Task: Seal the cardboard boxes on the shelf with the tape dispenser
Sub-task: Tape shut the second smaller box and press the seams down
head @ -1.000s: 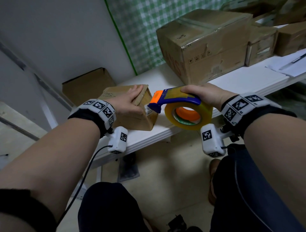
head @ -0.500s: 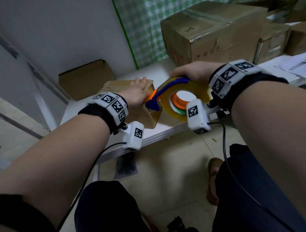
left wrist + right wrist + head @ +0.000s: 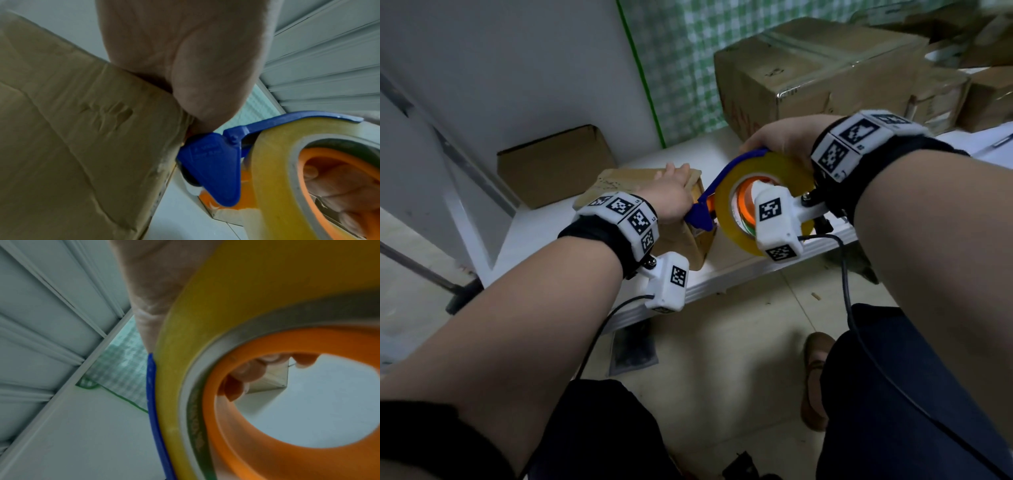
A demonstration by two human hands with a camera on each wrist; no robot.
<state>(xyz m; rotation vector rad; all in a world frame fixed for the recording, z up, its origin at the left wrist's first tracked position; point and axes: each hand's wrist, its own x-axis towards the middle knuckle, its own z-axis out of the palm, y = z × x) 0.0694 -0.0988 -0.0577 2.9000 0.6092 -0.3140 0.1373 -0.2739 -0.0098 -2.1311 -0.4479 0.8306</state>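
Observation:
A small cardboard box [image 3: 616, 183] [image 3: 72, 146] sits near the front edge of the white shelf [image 3: 544, 222]. My left hand [image 3: 671, 195] [image 3: 185, 56] lies flat on the box's top, fingers straight, pressing the flaps down. My right hand [image 3: 780, 140] grips the blue and orange tape dispenser [image 3: 722, 205] [image 3: 213, 170] from above, with fingers curled through the orange core [image 3: 257, 373]. The yellow tape roll [image 3: 767, 171] [image 3: 205, 321] hangs beside the box. The dispenser's blue nose touches the box's right upper edge, just below my left hand.
A large taped cardboard box [image 3: 808, 78] stands at the back right of the shelf, with smaller boxes [image 3: 941, 96] beside it. Another brown box [image 3: 554, 164] stands at the back left against the wall. Below the shelf lie a tiled floor [image 3: 739, 342] and my knees.
My right hand has swung the dispenser up and leftward, tilting its nose down onto the box's right edge. My left hand stays on the box's top.

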